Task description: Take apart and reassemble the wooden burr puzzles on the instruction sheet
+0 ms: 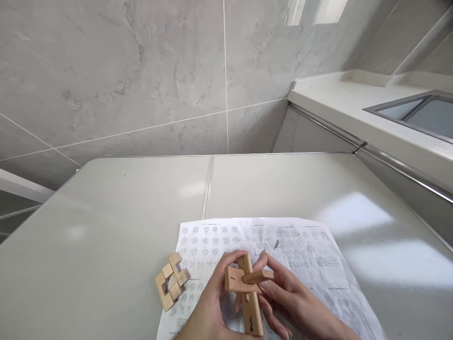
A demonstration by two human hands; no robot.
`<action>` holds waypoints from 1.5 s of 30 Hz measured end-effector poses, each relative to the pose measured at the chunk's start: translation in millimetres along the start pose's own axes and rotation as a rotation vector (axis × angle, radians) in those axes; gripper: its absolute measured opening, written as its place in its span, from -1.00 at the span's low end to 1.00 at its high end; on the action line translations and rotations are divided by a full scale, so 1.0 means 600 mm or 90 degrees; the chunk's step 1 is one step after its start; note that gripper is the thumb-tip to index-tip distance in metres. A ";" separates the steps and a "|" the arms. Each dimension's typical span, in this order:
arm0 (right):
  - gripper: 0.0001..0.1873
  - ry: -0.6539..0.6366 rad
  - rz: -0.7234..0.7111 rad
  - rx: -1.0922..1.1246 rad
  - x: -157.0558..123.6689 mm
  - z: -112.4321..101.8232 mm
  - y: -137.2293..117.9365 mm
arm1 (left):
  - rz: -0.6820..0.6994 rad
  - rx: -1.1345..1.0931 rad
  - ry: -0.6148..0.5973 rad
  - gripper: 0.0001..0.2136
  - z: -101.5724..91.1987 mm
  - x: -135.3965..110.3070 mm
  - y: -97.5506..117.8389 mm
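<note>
Both hands hold a partly joined wooden puzzle of crossed notched bars above a printed instruction sheet. My left hand grips the left block with its fingers curled round it. My right hand pinches the short bar that sticks out to the right. A separate cluster of notched wooden pieces lies on the sheet's left edge, just left of my left hand.
The sheet lies on a pale grey table with a seam down its middle. A tiled wall stands behind. A white counter with a sunken sink runs along the right.
</note>
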State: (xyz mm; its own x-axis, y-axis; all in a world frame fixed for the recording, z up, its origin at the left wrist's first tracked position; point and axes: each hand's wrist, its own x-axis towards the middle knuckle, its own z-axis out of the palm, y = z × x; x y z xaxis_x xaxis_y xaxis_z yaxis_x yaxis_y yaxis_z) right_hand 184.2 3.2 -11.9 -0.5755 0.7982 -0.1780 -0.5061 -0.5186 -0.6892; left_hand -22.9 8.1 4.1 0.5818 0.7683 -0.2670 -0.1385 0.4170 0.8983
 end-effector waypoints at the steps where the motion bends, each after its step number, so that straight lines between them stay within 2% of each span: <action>1: -0.64 0.001 0.002 -0.001 -0.001 0.000 0.000 | 0.004 -0.001 0.002 0.08 0.000 0.000 0.000; 7: -0.64 -0.019 0.013 0.008 -0.001 -0.004 0.004 | 0.010 -0.021 -0.017 0.00 0.006 0.003 0.014; 23: -0.60 -0.037 0.029 0.019 0.000 0.001 -0.001 | -0.001 0.022 -0.004 0.04 -0.004 0.000 0.009; 31: -0.54 -0.053 0.040 -0.010 0.000 -0.003 0.003 | 0.043 0.081 0.014 -0.01 -0.017 0.001 0.002; 37: -0.48 -0.095 0.081 -0.005 -0.003 -0.015 0.005 | 0.009 0.022 -0.029 -0.08 -0.013 0.006 0.008; 40: -0.53 -0.049 0.074 0.054 -0.004 -0.018 0.000 | 0.023 0.017 -0.002 -0.16 -0.011 0.008 0.012; 45: -0.61 0.173 -0.034 0.097 -0.007 -0.020 -0.024 | 0.058 0.067 0.073 -0.30 -0.010 0.011 0.015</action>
State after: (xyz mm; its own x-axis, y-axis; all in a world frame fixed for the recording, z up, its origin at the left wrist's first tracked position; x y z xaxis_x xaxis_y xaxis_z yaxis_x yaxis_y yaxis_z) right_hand 201.6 11.3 -9.5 -0.3623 0.8679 -0.3399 -0.6330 -0.4968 -0.5937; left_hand -25.4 19.8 8.3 0.4753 0.8530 -0.2156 -0.0975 0.2947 0.9506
